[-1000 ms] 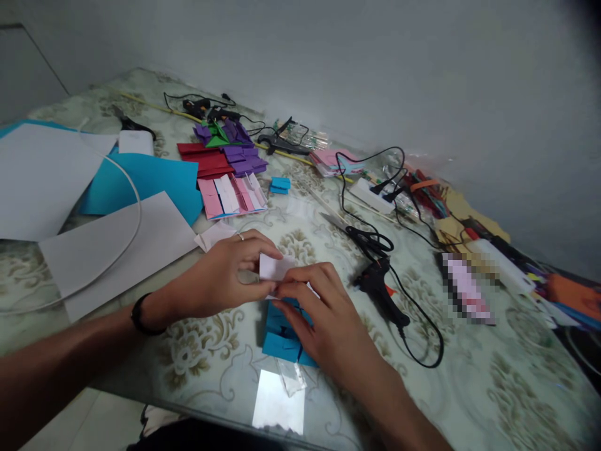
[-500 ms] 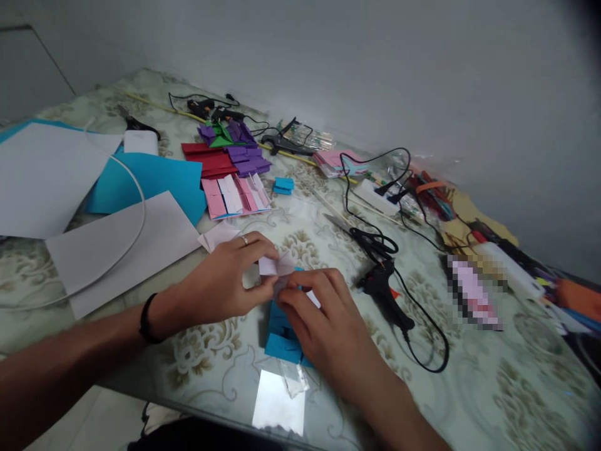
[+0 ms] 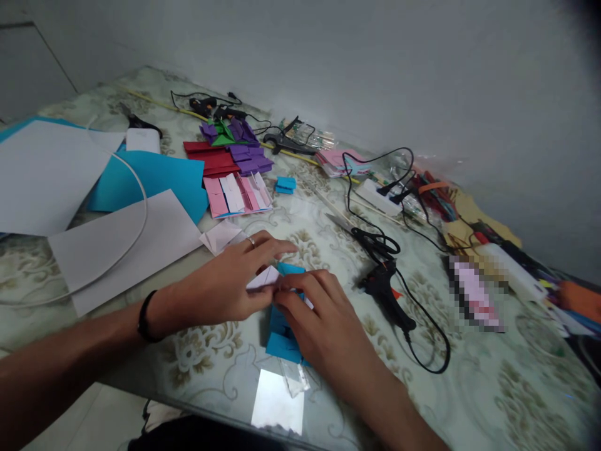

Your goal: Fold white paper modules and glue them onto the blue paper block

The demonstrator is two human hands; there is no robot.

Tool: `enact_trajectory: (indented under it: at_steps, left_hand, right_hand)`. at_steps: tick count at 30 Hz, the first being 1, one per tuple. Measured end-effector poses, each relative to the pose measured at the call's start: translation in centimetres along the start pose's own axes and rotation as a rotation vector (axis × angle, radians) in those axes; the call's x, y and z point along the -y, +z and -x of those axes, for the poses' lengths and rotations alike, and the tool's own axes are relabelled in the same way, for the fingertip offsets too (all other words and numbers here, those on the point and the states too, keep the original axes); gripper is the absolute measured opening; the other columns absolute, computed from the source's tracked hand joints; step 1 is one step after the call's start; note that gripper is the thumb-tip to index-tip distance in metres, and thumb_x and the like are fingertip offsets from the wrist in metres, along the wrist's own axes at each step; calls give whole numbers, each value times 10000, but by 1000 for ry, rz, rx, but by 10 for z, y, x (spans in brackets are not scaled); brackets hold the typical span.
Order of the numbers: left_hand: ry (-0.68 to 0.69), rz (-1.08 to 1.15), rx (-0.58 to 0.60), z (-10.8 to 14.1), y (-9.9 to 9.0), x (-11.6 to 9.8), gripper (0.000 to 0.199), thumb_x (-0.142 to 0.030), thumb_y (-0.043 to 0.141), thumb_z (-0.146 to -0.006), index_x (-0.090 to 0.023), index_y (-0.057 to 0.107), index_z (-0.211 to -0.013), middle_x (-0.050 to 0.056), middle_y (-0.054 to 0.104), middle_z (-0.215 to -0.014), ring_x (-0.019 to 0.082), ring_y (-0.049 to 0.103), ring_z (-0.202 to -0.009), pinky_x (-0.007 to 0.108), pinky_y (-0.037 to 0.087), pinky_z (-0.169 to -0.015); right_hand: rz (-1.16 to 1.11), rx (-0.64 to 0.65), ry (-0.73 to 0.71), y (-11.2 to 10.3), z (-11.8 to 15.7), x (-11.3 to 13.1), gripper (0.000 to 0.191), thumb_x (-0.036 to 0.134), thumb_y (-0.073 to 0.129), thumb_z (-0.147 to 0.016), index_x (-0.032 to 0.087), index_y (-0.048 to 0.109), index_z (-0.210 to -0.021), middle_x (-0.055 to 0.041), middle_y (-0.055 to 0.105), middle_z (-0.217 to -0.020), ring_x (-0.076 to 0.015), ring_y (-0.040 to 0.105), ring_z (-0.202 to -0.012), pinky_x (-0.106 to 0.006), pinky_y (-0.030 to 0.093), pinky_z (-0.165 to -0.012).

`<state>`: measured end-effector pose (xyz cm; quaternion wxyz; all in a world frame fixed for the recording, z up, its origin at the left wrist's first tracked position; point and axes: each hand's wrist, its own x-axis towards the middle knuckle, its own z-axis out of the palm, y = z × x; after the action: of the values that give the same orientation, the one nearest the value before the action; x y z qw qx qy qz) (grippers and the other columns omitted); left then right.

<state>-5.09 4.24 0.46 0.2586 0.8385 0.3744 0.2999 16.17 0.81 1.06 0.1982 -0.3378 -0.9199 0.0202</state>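
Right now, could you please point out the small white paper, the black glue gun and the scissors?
small white paper (image 3: 263, 277), head view, its bare middle between both hands.
black glue gun (image 3: 385, 295), head view, its body.
scissors (image 3: 375, 240), head view, black handles.

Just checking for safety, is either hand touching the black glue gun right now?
No, the glue gun lies apart, right of the right hand; both hands pinch the small paper piece.
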Motion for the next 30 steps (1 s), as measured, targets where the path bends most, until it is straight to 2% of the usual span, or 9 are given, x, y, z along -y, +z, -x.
enact_trajectory:
  at_steps: [3,6,13,16,18,21,26,30]
  left_hand:
    - [8,48,61,-1,-2,0,410,-73,638,-856,-204,618,-1244,76,677,-1180,235,650,-1132,362,529,-995]
    - [-11,93,114,-1,-4,-1,359,-73,646,-855,-198,643,-1192,63,695,-1133,226,663,-1081,354,528,-973]
    - [-123,150,50,0,-6,0,390,-76,642,-874,-228,624,-1233,35,743,-1143,211,695,-1019,339,539,-917]
    - [-44,106,3,0,-3,0,403,-64,622,-872,-226,598,-1241,53,693,-1174,222,656,-1095,354,530,-952]
    - [28,67,24,1,1,0,282,-73,614,-883,-219,617,-1125,55,659,-1125,226,630,-1100,358,527,-956]
    - [55,33,56,3,8,1,155,-95,617,-895,-205,602,-1003,54,616,-1071,217,617,-1040,343,535,-909]
    - [51,-40,62,4,11,1,124,-101,579,-907,-184,600,-998,70,618,-1052,225,615,-1018,350,540,-892]
    - [28,-53,-2,2,4,-3,249,-84,557,-856,-160,635,-1079,98,658,-1097,244,643,-1056,377,549,-934]
  right_hand:
    - [24,19,-11,1,0,1,201,72,514,-1031,142,701,-1048,-135,686,-1061,-285,527,-954,-437,505,-807]
    - [29,16,-19,2,0,1,237,48,486,-1025,132,707,-1024,-131,671,-1035,-276,527,-927,-425,504,-785]
    - [5,-21,31,-1,2,-3,245,52,499,-1017,176,709,-1045,-111,636,-1043,-252,557,-923,-366,513,-731]
    - [-23,-33,6,-2,2,-3,222,72,508,-1030,160,706,-1080,-126,650,-1101,-263,581,-978,-393,526,-788]
    - [-14,-36,-10,-3,2,-1,208,95,509,-1044,158,704,-1076,-128,666,-1112,-274,587,-1001,-423,519,-829]
    - [1,-29,-16,-3,2,1,180,116,519,-1053,156,694,-1037,-128,678,-1102,-279,574,-996,-441,508,-841]
    - [0,-25,-1,-1,2,2,147,96,536,-1041,146,672,-1019,-140,672,-1090,-281,545,-974,-450,509,-830]
    - [-2,-9,4,-1,2,0,146,84,526,-1043,149,655,-1027,-144,673,-1103,-284,536,-978,-466,522,-834]
